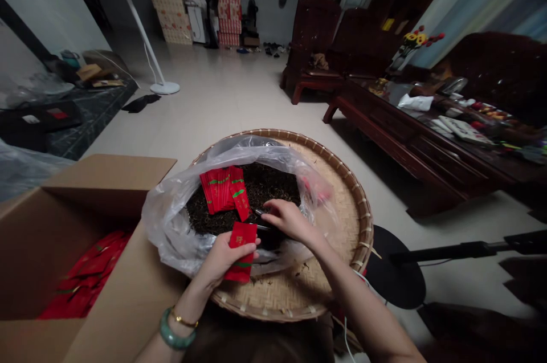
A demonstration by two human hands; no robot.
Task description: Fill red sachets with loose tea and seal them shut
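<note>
My left hand [233, 255] grips a red packet [243, 237] with a green band, thumb across its front. My right hand [287, 217] is closed over the bag, its fingertips pinching a small shiny metal piece [258, 212] whose kind I cannot make out. Below both hands, a clear plastic bag [171, 237] lies open, filled with dark dried tea leaves [273, 180]. On the leaves rests a fanned stack of flat red packets [220, 189]. A dark object with a pale edge, partly hidden, lies under my right hand. The bag sits on a round woven bamboo tray [346, 209].
At left stands an open cardboard box [109, 172] with many red packets [94, 272] inside. A black round stand base [397, 266] is right of the tray. Beyond are a wooden table [384, 118], a wooden chair [314, 38], a white fan [145, 38] and stacked boxes [171, 9].
</note>
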